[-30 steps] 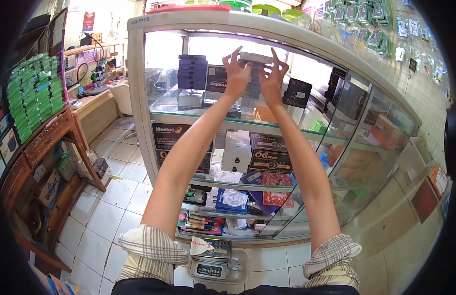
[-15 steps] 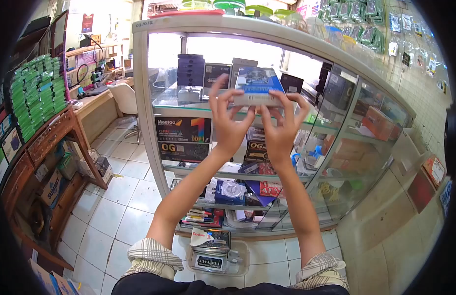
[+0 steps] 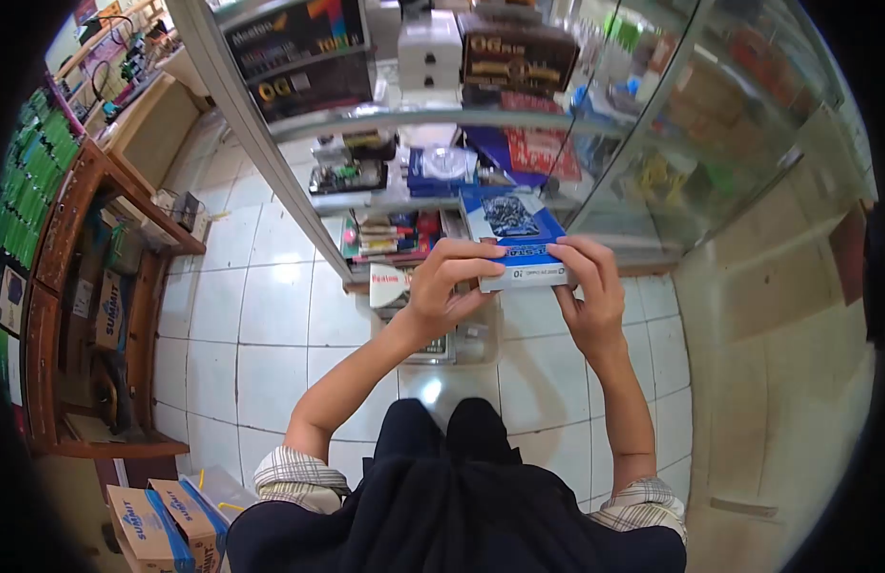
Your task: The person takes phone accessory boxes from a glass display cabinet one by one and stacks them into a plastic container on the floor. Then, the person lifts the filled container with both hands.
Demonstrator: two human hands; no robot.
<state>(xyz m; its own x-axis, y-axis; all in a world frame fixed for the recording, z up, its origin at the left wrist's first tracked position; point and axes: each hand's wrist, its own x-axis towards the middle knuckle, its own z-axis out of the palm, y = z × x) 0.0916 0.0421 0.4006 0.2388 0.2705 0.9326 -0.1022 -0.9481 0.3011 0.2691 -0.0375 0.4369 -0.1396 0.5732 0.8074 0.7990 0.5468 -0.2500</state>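
Observation:
A flat blue and white box [image 3: 512, 224] with a picture on its top is held between both hands, in front of the glass cabinet's lower shelves. My left hand [image 3: 452, 286] grips its near left corner, fingers over the top and thumb below. At the near right corner, my right hand [image 3: 590, 286] holds it with fingers on the top edge and thumb at the side. The white near side of the box carries small print. Below it, a clear plastic bin [image 3: 490, 349] on the floor is partly hidden by the box and my left hand.
The glass cabinet [image 3: 433, 116] holds boxes, pens and packets. A wooden shelf unit [image 3: 43, 329] with green packets stands at the left. Cardboard boxes [image 3: 137, 525] are at the lower left. White floor tiles [image 3: 271, 368] surround my legs.
Both hands took the blue and white box from the cabinet's upper shelf and brought it down and nearer. The view has tilted down, showing the legs and more floor.

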